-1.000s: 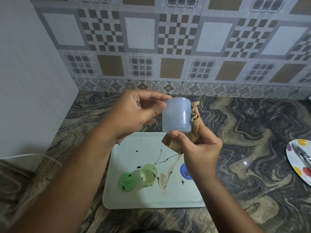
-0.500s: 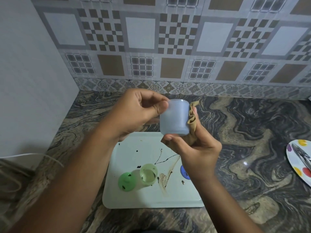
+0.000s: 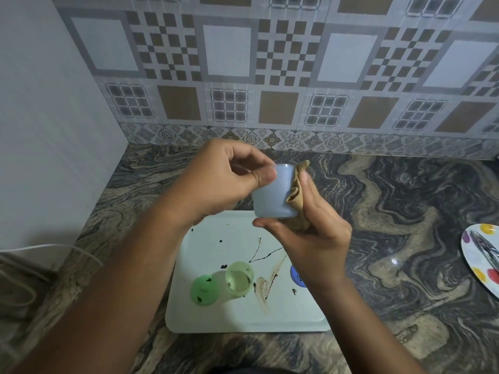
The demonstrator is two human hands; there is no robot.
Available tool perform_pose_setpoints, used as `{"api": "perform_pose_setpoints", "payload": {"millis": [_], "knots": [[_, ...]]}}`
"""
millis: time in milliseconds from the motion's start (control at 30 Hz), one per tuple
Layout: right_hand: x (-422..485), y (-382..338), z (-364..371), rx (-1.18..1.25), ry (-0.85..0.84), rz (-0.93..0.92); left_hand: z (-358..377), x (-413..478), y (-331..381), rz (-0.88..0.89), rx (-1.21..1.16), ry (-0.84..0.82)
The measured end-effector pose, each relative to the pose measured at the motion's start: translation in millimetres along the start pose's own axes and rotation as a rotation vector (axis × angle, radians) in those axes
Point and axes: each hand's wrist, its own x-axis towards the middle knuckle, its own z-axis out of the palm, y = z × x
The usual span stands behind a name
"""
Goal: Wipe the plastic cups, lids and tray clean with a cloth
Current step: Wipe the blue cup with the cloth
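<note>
Pale-blue plastic cup (image 3: 271,195), rim pinched by L hand (image 3: 224,179), has turned slightly vs tan cloth (image 3: 297,195) gripped in R hand (image 3: 316,238); wiping mid-way, stained tray (image 3: 216,319) waiting.

We see cup (image 3: 272,195) above back edge of tray (image 3: 216,317), cloth (image 3: 295,197) against its right side. On tray: lid (image 3: 204,290) left, second cup (image 3: 239,278) just right of it. Plate (image 3: 478,255) far right on counter (image 3: 405,211).

No legible text or labels anywhere.
</note>
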Motion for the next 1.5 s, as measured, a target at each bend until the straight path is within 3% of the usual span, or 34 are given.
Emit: {"api": "perform_pose_setpoints", "payload": {"millis": [67, 200, 267, 333, 433, 467, 600, 700, 800, 933, 1000, 1133, 1267, 1333, 1433, 1500], "knots": [[-2, 4, 1, 0.035, -0.003, 0.006, 0, -1, 2, 0.042, 0.065, 0.005], [-2, -17, 4, 0.566, 0.089, 0.493, 1, -3, -1, 0.009, -0.107, 0.032], [1, -23, 5, 0.702, 0.123, 0.598, 0, -2, -5, -0.019, -0.163, 0.026], [2, -22, 3, 0.599, 0.107, 0.499, -3, 0, -8, -0.026, -0.179, 0.021], [-3, -2, 3, 0.149, 0.002, 0.145, -3, 0, -3, 0.038, -0.083, 0.006], [-5, 3, 4, 0.120, -0.014, 0.112, -1, 0, -1, 0.071, -0.032, 0.011], [-5, -16, 8, 0.585, 0.052, 0.527, 1, 0, -3, 0.047, -0.118, 0.020], [0, -26, 5, 0.696, 0.089, 0.683, 0, -2, -9, -0.094, -0.254, -0.030], [1, -20, 5, 0.550, 0.058, 0.533, -2, 0, -8, -0.110, -0.277, -0.014], [-5, -2, 7, 0.081, -0.044, 0.069, -2, 2, -6, 0.053, 0.155, -0.001], [-11, 1, 8, 0.105, -0.026, 0.067, 3, 0, -5, 0.062, 0.202, 0.007], [-14, -1, 5, 0.454, 0.066, 0.429, 2, 0, -12, -0.072, -0.060, 0.003], [-9, -3, 2, 0.595, 0.063, 0.543, 2, -1, -17, -0.121, -0.135, -0.039], [-8, -1, 2, 0.481, 0.039, 0.429, 1, 0, -15, -0.102, -0.141, -0.036], [-3, 7, 1, 0.087, -0.060, 0.048, 1, 4, -13, -0.054, -0.065, -0.033], [0, 8, 3, -0.045, -0.118, -0.043, 4, 6, -12, -0.023, 0.042, -0.026]]}}
